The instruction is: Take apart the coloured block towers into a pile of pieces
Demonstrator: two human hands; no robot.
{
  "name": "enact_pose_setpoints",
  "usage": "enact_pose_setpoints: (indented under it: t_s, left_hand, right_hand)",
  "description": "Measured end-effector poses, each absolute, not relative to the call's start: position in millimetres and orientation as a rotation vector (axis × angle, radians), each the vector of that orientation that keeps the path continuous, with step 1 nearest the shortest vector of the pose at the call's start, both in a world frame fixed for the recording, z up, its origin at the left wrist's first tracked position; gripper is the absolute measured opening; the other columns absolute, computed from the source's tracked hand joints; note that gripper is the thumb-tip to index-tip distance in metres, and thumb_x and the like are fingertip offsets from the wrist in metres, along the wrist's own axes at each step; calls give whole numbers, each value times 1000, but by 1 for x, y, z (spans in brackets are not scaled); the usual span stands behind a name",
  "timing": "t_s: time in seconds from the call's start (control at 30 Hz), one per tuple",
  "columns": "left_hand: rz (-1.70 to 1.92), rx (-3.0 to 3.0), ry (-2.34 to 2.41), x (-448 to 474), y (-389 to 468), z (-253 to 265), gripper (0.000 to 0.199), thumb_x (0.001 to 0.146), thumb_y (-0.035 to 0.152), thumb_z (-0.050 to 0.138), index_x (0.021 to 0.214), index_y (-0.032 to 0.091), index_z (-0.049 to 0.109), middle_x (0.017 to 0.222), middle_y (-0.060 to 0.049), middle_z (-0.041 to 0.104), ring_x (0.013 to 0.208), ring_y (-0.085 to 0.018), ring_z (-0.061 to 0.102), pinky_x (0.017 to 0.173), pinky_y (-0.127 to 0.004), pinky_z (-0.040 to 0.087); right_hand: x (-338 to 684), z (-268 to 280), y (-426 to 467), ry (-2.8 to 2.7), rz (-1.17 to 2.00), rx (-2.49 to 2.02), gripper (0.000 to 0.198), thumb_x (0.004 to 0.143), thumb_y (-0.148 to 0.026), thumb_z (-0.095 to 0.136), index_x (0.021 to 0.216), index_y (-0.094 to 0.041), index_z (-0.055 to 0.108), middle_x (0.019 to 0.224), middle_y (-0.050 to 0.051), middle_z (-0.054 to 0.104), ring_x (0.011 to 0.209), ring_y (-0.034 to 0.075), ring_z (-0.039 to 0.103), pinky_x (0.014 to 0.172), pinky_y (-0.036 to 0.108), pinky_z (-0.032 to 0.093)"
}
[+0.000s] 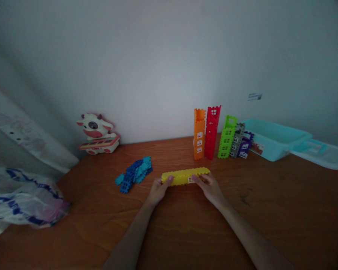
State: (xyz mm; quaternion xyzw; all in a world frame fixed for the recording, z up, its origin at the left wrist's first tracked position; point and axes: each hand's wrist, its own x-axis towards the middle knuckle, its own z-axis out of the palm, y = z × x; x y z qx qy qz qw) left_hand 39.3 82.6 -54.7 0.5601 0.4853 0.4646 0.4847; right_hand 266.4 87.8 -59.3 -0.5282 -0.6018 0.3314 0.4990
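A long yellow block tower [183,177], built of interlocking toy panels, lies sideways between my two hands just above or on the table. My left hand [159,188] grips its left end, thumb on the near face. Around the right end my right hand [210,186] is closed, its thumb beside a small white window piece [191,179]. To the left lies a loose pile of dark and light blue panels [135,172]. Behind the yellow tower, an orange tower [199,140] and a red tower [212,133] stand upright.
Further right stand a green tower [227,138], a grey tower [237,141] and a short purple tower [244,145]. A turquoise bin [273,138] sits by the wall, its lid [323,153] alongside. A cow toy [97,135] and a plastic bag [25,202] are at left.
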Motion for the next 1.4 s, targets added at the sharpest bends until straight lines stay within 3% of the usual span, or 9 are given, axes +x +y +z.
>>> enact_pose_setpoints:
  t_s: [0.4,0.5,0.57,0.63,0.8,1.03,1.13,1.4]
  left_hand:
    - [1131,1244,1091,41,78,-56,60,70,72,71,84,15,80,86,-9,77,86,-27,70,85,-35,53]
    - [1192,1260,1124,43,79,-59,56,73,67,72,89,14,79,92,-9,78,89,-27,70,85,-34,53]
    - [1267,1286,1157,45,80,-60,51,75,61,73,95,14,79,99,-10,77,97,-28,69,90,-34,52]
    - [1325,1303,1172,45,80,-61,49,76,58,74,98,15,78,106,-10,77,106,-29,67,98,-36,50]
    - [1245,1276,1083,44,82,-69,51,76,59,74,102,14,77,111,-12,76,107,-29,67,101,-39,49]
    - [1202,1194,1098,44,82,-75,49,73,56,78,99,14,77,104,-11,77,94,-27,70,88,-35,54]
    - [1194,1168,1111,45,82,-74,48,73,57,78,94,13,77,98,-10,77,91,-27,70,83,-34,55]
    - [1232,891,1044,53,80,-66,53,66,54,85,98,13,75,108,-12,76,96,-26,71,78,-31,58]
  right_hand:
    - [269,-63,87,-1471,841,-1224,59,72,-81,61,65,-24,74,84,7,60,81,26,59,78,40,53]
    - [264,-71,88,-1437,703,-1221,62,75,-81,58,70,-21,74,105,13,60,100,30,60,93,46,49]
    - [261,-76,89,-1405,509,-1226,62,76,-79,59,79,-19,75,122,17,54,119,35,52,107,51,40]
    - [261,-78,90,-1379,364,-1238,63,76,-78,61,87,-18,76,127,19,51,126,37,47,110,54,34]
    - [265,-67,89,-1405,634,-1186,51,83,-70,59,82,-20,71,93,10,61,90,27,62,85,43,50]
    - [254,-55,76,-1278,1194,-1139,54,71,-76,67,74,-23,56,65,3,67,55,20,61,48,30,44]
    - [252,-53,75,-1265,1190,-1143,54,71,-77,67,72,-24,55,59,2,66,51,20,63,49,31,46]
    - [253,-56,76,-1255,1234,-1057,52,69,-75,71,78,-25,58,80,7,76,71,27,74,72,40,56]
